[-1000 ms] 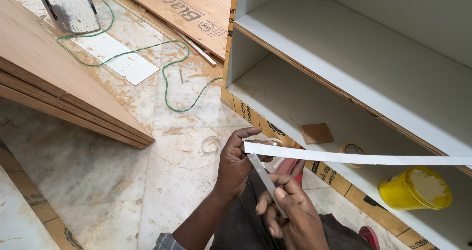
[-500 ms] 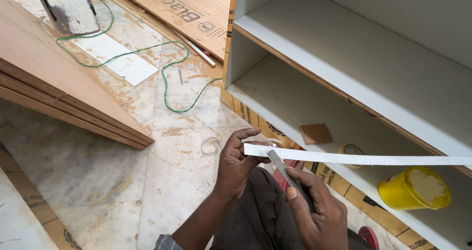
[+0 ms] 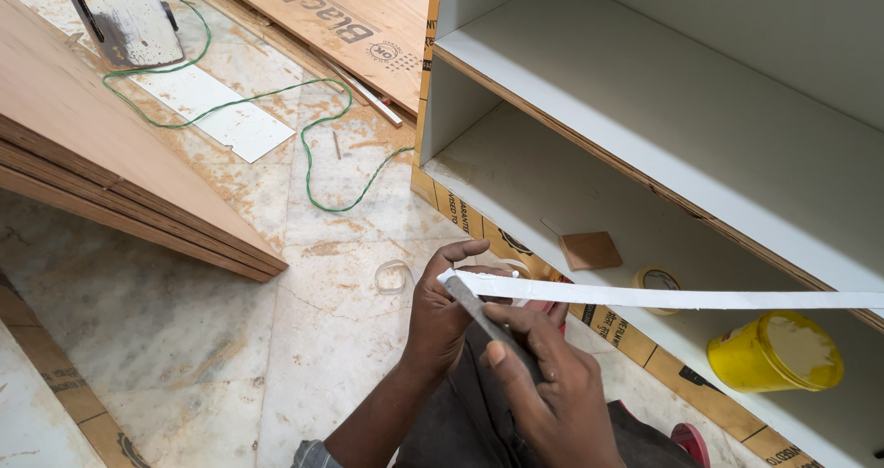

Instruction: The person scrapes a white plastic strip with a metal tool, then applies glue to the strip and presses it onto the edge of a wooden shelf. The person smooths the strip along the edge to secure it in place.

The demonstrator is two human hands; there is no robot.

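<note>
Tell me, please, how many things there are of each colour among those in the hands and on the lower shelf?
White: 1, the strip pinched by the left hand
Grey: 1, the blade in the right hand
Yellow: 1, the tub
Brown: 1, the wood piece
Cream: 1, the tape roll
Total: 5

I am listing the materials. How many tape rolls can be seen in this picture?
2. One clear tape roll lies on the floor, left of the left hand. One cream tape roll lies on the lower shelf, beside the brown square. Others may be hidden.
</note>
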